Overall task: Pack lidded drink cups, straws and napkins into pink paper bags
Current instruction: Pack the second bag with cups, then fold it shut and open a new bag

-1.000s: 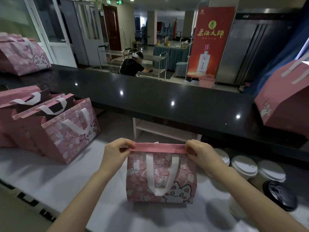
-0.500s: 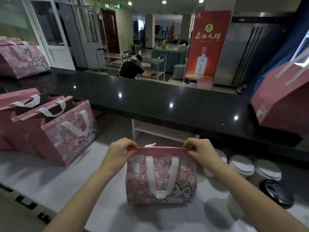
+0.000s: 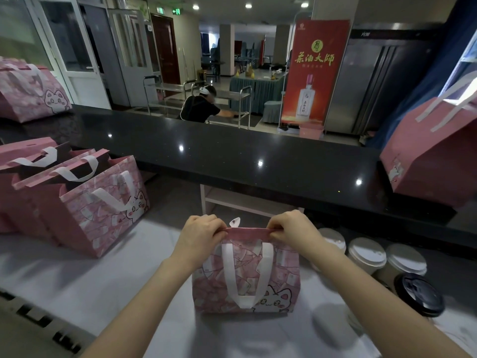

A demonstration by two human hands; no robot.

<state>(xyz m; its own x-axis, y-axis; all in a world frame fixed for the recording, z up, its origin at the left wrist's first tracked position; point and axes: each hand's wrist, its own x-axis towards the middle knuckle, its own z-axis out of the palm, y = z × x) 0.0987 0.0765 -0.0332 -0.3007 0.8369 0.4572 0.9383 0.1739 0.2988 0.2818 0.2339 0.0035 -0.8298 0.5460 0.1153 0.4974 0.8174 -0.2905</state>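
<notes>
- Both hands, left [image 3: 200,235] and right [image 3: 293,232], pinch the folded top edge of the pink bag [image 3: 246,277], probably creasing it closed.
- It stands upright mid-table [image 3: 77,280], near the front edge.
- Lidded cups [image 3: 366,251] wait just right, within reach.

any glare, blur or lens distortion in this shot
Head view: ceiling lights leave small glare spots on the black counter; wide-angle distortion leans the right-edge bag inward; the black-lidded cup looks smeared; the centre bag pinched by the left hand and right hand is sharp.
</notes>
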